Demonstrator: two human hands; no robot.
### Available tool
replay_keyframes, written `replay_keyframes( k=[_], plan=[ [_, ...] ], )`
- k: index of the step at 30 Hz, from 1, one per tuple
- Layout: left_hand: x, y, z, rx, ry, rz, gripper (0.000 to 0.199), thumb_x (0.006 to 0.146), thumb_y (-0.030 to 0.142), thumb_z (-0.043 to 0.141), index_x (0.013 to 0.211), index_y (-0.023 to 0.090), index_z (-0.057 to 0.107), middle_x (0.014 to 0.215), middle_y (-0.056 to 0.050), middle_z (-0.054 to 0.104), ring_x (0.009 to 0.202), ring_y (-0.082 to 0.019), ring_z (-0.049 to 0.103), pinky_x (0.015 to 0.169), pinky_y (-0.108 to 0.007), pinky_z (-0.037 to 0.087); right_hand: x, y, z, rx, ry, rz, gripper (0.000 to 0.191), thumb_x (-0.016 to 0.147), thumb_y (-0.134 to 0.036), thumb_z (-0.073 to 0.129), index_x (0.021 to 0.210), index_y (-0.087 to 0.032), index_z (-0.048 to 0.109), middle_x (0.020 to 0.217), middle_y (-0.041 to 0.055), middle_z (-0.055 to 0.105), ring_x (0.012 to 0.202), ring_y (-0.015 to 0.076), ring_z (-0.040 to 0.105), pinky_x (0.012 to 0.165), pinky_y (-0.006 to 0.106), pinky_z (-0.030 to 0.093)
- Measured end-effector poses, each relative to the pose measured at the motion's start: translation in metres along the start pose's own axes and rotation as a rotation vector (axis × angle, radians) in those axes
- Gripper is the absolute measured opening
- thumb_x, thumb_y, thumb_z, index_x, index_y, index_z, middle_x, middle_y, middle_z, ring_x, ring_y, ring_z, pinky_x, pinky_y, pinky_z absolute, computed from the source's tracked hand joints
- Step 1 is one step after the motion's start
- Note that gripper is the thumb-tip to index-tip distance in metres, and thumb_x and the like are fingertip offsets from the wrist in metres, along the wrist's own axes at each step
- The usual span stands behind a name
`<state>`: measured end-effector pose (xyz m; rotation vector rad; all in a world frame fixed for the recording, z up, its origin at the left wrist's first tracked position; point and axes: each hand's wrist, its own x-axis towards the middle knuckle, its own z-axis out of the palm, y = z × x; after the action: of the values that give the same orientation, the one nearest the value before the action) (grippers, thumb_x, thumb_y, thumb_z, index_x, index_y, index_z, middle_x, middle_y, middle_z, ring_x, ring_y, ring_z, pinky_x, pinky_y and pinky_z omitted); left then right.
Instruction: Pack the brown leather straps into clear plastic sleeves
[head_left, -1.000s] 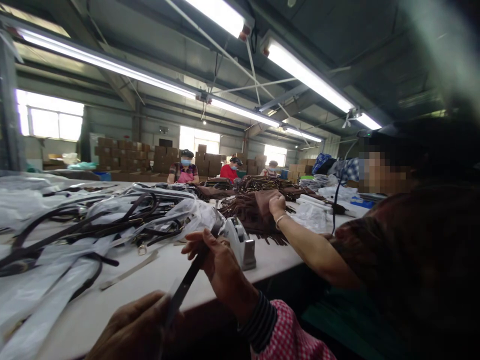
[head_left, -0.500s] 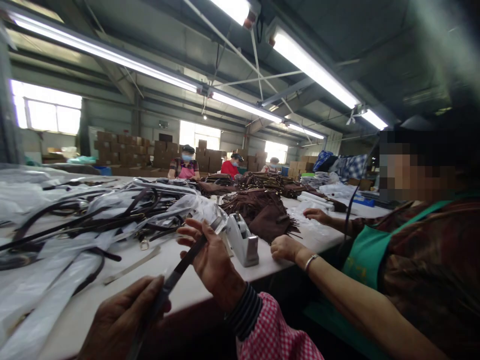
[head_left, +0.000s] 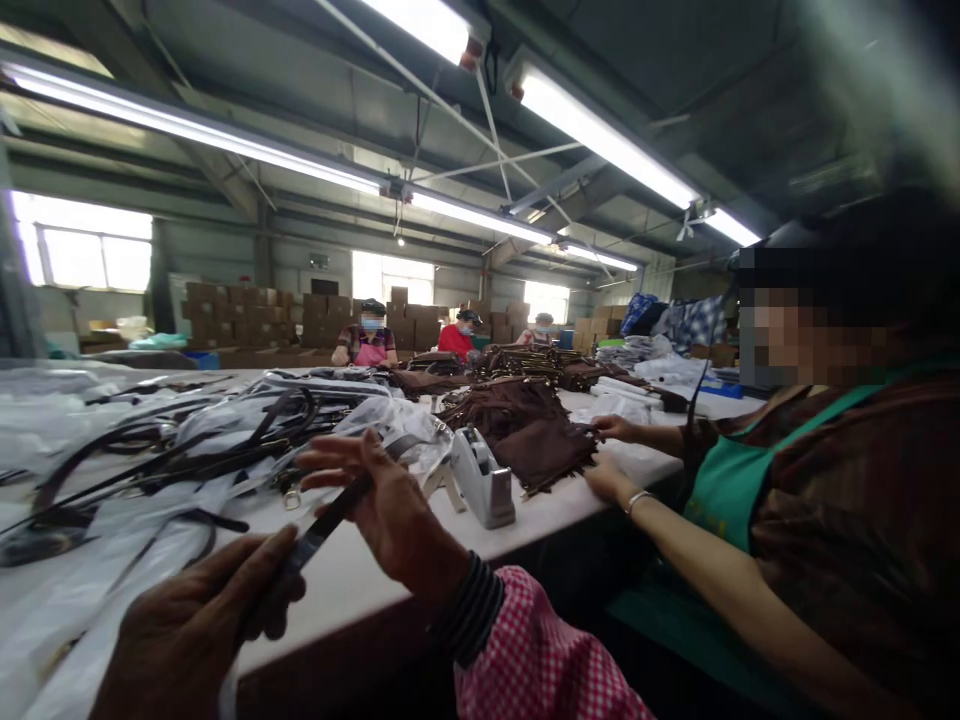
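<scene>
The person's right hand [head_left: 386, 510] is closed on a dark flat strap [head_left: 328, 527], with the fingers out wide and the thumb pressing on it. The left hand [head_left: 191, 630] is nearer to the eye and lower down. Its fingers curl around the low end of the strap, so both hands hold the same strap. A pink checked sleeve [head_left: 540, 650] runs up to the right hand.

Under the hands is a white table [head_left: 341, 575]. Just left of the grip, many more dark straps [head_left: 187, 450] lie in a big heap with clear plastic bags [head_left: 386, 425], and a small metal buckle [head_left: 291, 497] sits at the edge. So one strap is in the hands and a lot lie in the heap. How many are done, I cannot tell.

Just right of the grip stands a gray tape dispenser [head_left: 484, 480]. Past it are brown fringed pieces [head_left: 525, 430]. A co-worker in a green apron [head_left: 724, 495] sits to the right, with one hand [head_left: 611, 483] on the table and one [head_left: 616, 428] by the brown pile.

Far down the table, more workers [head_left: 373, 335] sit by stacks of cardboard boxes [head_left: 330, 315].
</scene>
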<state>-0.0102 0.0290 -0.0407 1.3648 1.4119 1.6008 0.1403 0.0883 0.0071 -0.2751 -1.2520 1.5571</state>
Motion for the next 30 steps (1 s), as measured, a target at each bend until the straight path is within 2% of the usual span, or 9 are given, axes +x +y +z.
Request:
replay_keyframes(
  k=[3, 5, 10, 12, 18, 21, 23, 27, 30],
  plan=[
    [-0.003, 0.024, -0.001, -0.114, -0.003, 0.043, 0.039, 0.076, 0.057, 0.081, 0.084, 0.020, 0.074, 0.066, -0.002, 0.072, 0.060, -0.019, 0.061, 0.055, -0.025, 0.052, -0.019, 0.001, 0.022, -0.204, -0.185, 0.005, 0.057, 0.094, -0.072, 0.058, 0.117, -0.024, 0.078, 0.083, 0.0020, 0.066, 0.063, 0.0149, 0.053, 0.064, 0.029, 0.043],
    [-0.006, 0.035, 0.000, -0.149, -0.017, 0.073, 0.040, 0.075, 0.057, 0.081, 0.083, 0.019, 0.073, 0.062, 0.000, 0.068, 0.055, -0.016, 0.056, 0.049, -0.024, 0.047, -0.021, -0.003, 0.025, -0.164, -0.212, 0.021, 0.053, 0.091, -0.068, 0.066, 0.124, -0.027, 0.075, 0.092, 0.0018, 0.069, 0.066, 0.0144, 0.056, 0.065, 0.029, 0.044],
    [-0.011, 0.047, 0.004, -0.113, -0.013, 0.038, 0.042, 0.079, 0.058, 0.077, 0.072, 0.017, 0.071, 0.058, -0.001, 0.066, 0.051, -0.013, 0.053, 0.048, -0.022, 0.043, 0.010, -0.033, 0.004, 0.193, 0.063, 0.017, 0.052, 0.094, -0.069, 0.061, 0.116, -0.024, 0.073, 0.119, 0.0077, 0.074, 0.096, 0.0214, 0.067, 0.075, 0.032, 0.052],
    [-0.003, 0.060, 0.007, -0.164, -0.056, 0.062, 0.042, 0.080, 0.057, 0.077, 0.071, 0.016, 0.071, 0.061, -0.003, 0.070, 0.055, -0.015, 0.058, 0.052, -0.022, 0.046, 0.024, -0.046, 0.005, 0.144, 0.035, 0.007, 0.052, 0.098, -0.067, 0.057, 0.109, -0.020, 0.076, 0.121, 0.0095, 0.075, 0.099, 0.0221, 0.067, 0.075, 0.031, 0.052],
    [0.050, 0.162, 0.023, -0.465, -0.127, 0.264, 0.033, 0.069, 0.044, 0.086, 0.071, 0.015, 0.070, 0.059, -0.001, 0.065, 0.049, -0.012, 0.055, 0.044, -0.019, 0.041, 0.067, -0.099, 0.056, -0.160, -0.326, -0.049, 0.051, 0.096, -0.066, 0.060, 0.107, -0.019, 0.076, 0.086, 0.0061, 0.076, 0.069, 0.0180, 0.063, 0.055, 0.028, 0.048],
    [0.067, 0.205, 0.024, -0.484, -0.106, 0.410, 0.031, 0.073, 0.038, 0.081, 0.061, 0.015, 0.064, 0.051, 0.003, 0.053, 0.042, -0.007, 0.042, 0.040, -0.017, 0.030, 0.082, -0.137, 0.068, -0.165, -0.316, -0.032, 0.052, 0.096, -0.068, 0.058, 0.114, -0.022, 0.071, 0.080, 0.0029, 0.073, 0.069, 0.0190, 0.065, 0.059, 0.030, 0.052],
    [0.071, 0.214, 0.020, -0.440, -0.035, 0.465, 0.032, 0.075, 0.034, 0.079, 0.056, 0.015, 0.062, 0.048, 0.004, 0.049, 0.041, -0.005, 0.037, 0.039, -0.017, 0.025, 0.087, -0.157, 0.062, -0.102, -0.226, -0.002, 0.055, 0.095, -0.071, 0.055, 0.114, -0.021, 0.069, 0.085, 0.0045, 0.075, 0.077, 0.0214, 0.069, 0.065, 0.032, 0.055],
    [0.070, 0.200, 0.012, -0.405, -0.008, 0.397, 0.035, 0.073, 0.032, 0.079, 0.050, 0.014, 0.058, 0.045, 0.003, 0.050, 0.038, -0.005, 0.036, 0.038, -0.017, 0.023, 0.093, -0.174, 0.043, 0.044, 0.004, -0.084, 0.050, 0.101, -0.064, 0.046, 0.112, -0.020, 0.067, 0.107, 0.0095, 0.078, 0.095, 0.0238, 0.071, 0.071, 0.033, 0.055],
    [0.075, 0.201, 0.011, -0.449, -0.052, 0.310, 0.029, 0.075, 0.029, 0.075, 0.054, 0.014, 0.061, 0.044, 0.001, 0.053, 0.037, -0.007, 0.040, 0.038, -0.018, 0.027, 0.105, -0.173, 0.051, -0.001, -0.076, -0.140, 0.037, 0.101, -0.054, 0.049, 0.112, -0.025, 0.068, 0.110, 0.0069, 0.078, 0.097, 0.0245, 0.070, 0.074, 0.036, 0.056]
  ],
)
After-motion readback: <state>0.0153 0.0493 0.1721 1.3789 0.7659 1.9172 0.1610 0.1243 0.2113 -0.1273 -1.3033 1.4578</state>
